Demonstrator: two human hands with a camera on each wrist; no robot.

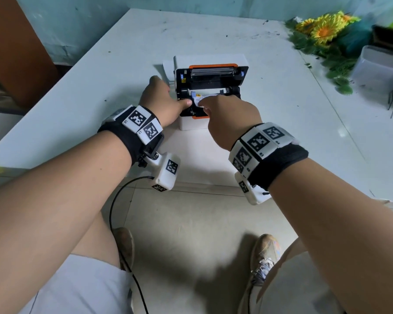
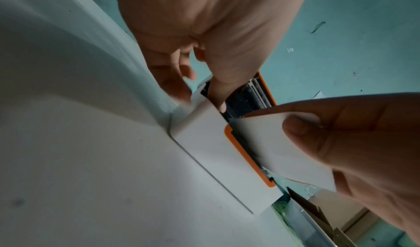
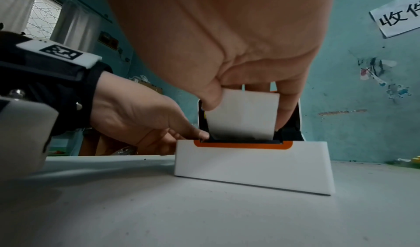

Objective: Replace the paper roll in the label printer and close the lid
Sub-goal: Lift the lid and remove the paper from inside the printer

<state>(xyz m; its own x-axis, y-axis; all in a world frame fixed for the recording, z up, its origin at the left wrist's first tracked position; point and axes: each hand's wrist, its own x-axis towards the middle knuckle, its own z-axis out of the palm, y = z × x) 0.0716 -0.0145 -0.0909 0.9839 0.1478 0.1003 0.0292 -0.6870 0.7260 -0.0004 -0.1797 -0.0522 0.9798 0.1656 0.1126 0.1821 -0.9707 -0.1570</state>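
Label printer (image 1: pixel 210 87), white with orange trim, on the pale surface (image 1: pixel 281 109), lid (image 1: pixel 210 61) raised. The left hand (image 1: pixel 162 102) grips the printer's left edge, thumb curled over the rim, fingers down its side. The right hand (image 3: pixel 227 44), palm down, pinches the free end of the smooth white paper strip (image 3: pixel 244 115) between thumb and fingers above the open bay. The roll itself is hidden behind the hands.

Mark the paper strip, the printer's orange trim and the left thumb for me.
paper strip (image 3: pixel 243 114), right wrist view, middle of the sheet.
orange trim (image 3: pixel 243 145), right wrist view, front edge band.
left thumb (image 1: pixel 186 102), head view, its tip.
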